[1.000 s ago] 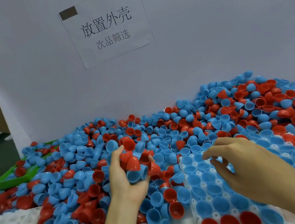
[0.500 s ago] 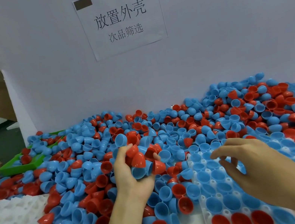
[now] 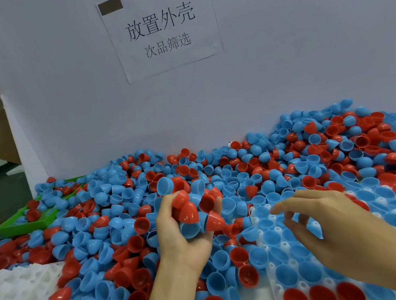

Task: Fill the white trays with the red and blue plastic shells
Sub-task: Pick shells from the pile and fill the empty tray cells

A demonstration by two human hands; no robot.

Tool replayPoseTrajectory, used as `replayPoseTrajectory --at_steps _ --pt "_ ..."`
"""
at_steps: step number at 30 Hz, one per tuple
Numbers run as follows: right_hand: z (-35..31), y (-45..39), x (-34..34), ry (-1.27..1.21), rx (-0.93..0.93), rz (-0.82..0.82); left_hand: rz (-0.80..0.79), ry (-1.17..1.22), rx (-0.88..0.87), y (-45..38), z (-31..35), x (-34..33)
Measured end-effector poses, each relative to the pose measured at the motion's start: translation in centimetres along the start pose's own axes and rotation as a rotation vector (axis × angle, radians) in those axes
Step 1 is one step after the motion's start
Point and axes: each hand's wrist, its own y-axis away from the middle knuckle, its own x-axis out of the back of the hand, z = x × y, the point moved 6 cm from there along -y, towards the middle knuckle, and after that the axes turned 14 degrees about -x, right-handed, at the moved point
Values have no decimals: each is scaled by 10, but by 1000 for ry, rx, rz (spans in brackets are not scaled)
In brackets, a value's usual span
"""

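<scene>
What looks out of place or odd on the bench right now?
The green plastic tray at the far left is half buried under loose red and blue plastic shells spilling from the pile. A small white-and-black object sits among shells by the back wall; what it is cannot be told.

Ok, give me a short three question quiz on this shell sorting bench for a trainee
1. True or false: the left hand holds a handful of red and blue shells.
2. What sits in the near row of the white tray under the right hand? A) red shells B) nothing C) green shells
3. What colour is the bin at far left, half buried in the pile?

Key: 1 true; 2 A, red shells; 3 green.
</scene>
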Motion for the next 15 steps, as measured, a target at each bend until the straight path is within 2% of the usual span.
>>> replayPoseTrajectory --at_steps 5,12,15 --pt "-22 -2 7 -202 27 35 -21 37 -11 1 0 -3" --pt "-77 -31 -15 -251 57 46 3 6 -23 6 2 -6" --pt "-83 -41 -23 -232 4 57 -25 7 -10 6 2 -7"
